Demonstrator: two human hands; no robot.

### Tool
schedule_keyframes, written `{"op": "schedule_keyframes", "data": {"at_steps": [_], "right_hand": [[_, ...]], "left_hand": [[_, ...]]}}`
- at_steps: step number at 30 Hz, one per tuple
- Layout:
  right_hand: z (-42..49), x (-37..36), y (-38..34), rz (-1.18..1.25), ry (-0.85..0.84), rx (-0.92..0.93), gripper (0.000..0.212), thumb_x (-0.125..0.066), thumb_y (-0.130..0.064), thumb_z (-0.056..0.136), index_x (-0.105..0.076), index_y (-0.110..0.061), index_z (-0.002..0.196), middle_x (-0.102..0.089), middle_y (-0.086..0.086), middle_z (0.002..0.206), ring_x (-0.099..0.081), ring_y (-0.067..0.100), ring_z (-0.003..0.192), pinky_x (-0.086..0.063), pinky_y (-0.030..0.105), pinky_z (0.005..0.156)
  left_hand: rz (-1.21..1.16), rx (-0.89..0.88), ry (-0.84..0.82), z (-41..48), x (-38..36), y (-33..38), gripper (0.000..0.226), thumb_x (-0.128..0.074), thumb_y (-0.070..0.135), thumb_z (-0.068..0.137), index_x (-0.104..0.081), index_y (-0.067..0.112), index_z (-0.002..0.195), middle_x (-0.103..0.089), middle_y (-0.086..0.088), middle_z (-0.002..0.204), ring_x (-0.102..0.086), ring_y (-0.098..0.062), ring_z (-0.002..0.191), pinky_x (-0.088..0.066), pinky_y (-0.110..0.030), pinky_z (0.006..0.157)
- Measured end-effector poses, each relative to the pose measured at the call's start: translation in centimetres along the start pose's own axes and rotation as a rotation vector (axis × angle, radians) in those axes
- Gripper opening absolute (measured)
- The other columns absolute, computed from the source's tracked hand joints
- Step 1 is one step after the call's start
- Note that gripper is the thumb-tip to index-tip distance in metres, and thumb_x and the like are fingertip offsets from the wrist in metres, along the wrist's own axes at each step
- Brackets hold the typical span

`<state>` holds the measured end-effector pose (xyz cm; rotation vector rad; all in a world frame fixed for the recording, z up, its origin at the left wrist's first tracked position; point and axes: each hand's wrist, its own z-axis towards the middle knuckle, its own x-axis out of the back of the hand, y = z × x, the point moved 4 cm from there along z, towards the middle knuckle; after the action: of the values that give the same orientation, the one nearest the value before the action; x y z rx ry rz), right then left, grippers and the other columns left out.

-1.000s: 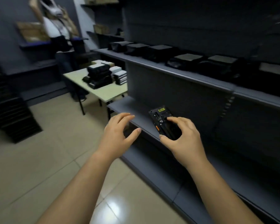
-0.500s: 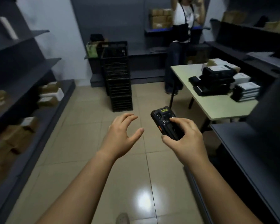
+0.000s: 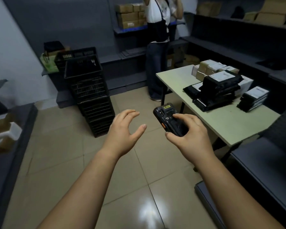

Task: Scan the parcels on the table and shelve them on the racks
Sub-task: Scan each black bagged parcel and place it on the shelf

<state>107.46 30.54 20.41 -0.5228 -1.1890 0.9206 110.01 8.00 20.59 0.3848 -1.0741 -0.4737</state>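
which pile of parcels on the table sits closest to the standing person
The cardboard boxes at the far end of the table; the black-bag pile and the flat stack lie nearer the camera.

Hands: my left hand (image 3: pixel 124 129) lies left of my right hand (image 3: pixel 188 134), apart.
Handheld scanner (image 3: pixel 168 118): in my right hand.
Table (image 3: pixel 221 124): ahead to my right.
Parcels (image 3: pixel 220 91): stacked on the table's far side.
Crate stack (image 3: pixel 91 96): on the floor, left of the table.
Person (image 3: pixel 158 47): behind the table's far-left corner.
Racks: left rack (image 3: pixel 10 146) beside me; right rack (image 3: pixel 262 171) near the table.

Left hand (image 3: pixel 122 130) loose — right hand (image 3: pixel 191 138) round scanner (image 3: pixel 165 113)
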Motion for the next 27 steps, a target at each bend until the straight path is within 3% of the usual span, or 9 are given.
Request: {"op": "schedule_keyframes", "data": {"at_steps": [5, 9, 15, 20, 24, 27], "right_hand": [[10.0, -3.6, 3.4, -0.011, 0.061, -0.038, 0.057, -0.079, -0.037, 0.067, -0.061, -0.039, 0.121, -0.049, -0.018, 0.117, -0.043, -0.009, 0.099, -0.031, 0.004, 0.08], [19.1, -5.8, 5.3, 0.025, 0.099, -0.075, 0.056, -0.079, -0.034, 0.067, -0.063, -0.036, 0.121, -0.05, -0.018, 0.115, -0.046, -0.006, 0.098, -0.032, 0.004, 0.079], [30.2, -6.7, 7.8, 0.019, 0.181, -0.125, 0.056, -0.081, -0.03, 0.066, -0.064, -0.036, 0.119, -0.052, -0.015, 0.117, -0.049, -0.004, 0.102, -0.03, 0.002, 0.085], [35.7, -4.2, 12.8, -0.061, 0.33, -0.279, 0.056, -0.081, -0.031, 0.067, -0.063, -0.038, 0.12, -0.049, -0.018, 0.117, -0.045, -0.012, 0.097, -0.028, 0.0, 0.084], [37.7, -1.9, 16.7, -0.163, 0.5, -0.438, 0.057, -0.081, -0.032, 0.068, -0.063, -0.037, 0.121, -0.049, -0.017, 0.117, -0.049, -0.003, 0.099, -0.04, 0.016, 0.09], [37.9, -0.9, 18.5, -0.214, 0.595, -0.553, 0.057, -0.081, -0.032, 0.067, -0.062, -0.037, 0.121, -0.049, -0.018, 0.117, -0.05, 0.0, 0.101, -0.036, 0.012, 0.086]], "left_hand": [[-0.012, -0.04, -0.061, 10.5, -4.4, -4.8, 0.046, -0.062, 0.046, 0.09, -0.058, 0.022, 0.129, -0.051, 0.01, 0.133, -0.042, -0.006, 0.126, -0.028, -0.021, 0.107], [0.016, -0.063, -0.11, 19.3, -6.6, -7.8, 0.047, -0.06, 0.049, 0.09, -0.057, 0.023, 0.13, -0.05, 0.011, 0.134, -0.041, -0.006, 0.128, -0.031, -0.025, 0.109], [-0.013, -0.127, -0.138, 32.0, -10.5, -10.2, 0.046, -0.059, 0.049, 0.091, -0.057, 0.025, 0.13, -0.049, 0.013, 0.135, -0.04, -0.004, 0.128, -0.026, -0.021, 0.106], [-0.136, -0.235, -0.271, 41.5, -18.2, -10.2, 0.049, -0.057, 0.054, 0.089, -0.058, 0.025, 0.129, -0.046, 0.021, 0.131, -0.039, -0.003, 0.127, -0.029, -0.023, 0.108], [-0.24, -0.367, -0.422, 48.1, -25.6, -8.5, 0.059, -0.049, 0.064, 0.083, -0.06, 0.025, 0.126, -0.047, 0.02, 0.13, -0.04, -0.004, 0.126, -0.028, -0.022, 0.106], [-0.284, -0.489, -0.533, 51.2, -30.3, -6.5, 0.057, -0.051, 0.061, 0.084, -0.061, 0.024, 0.127, -0.05, 0.014, 0.132, -0.042, -0.006, 0.124, -0.027, -0.017, 0.102]]}}
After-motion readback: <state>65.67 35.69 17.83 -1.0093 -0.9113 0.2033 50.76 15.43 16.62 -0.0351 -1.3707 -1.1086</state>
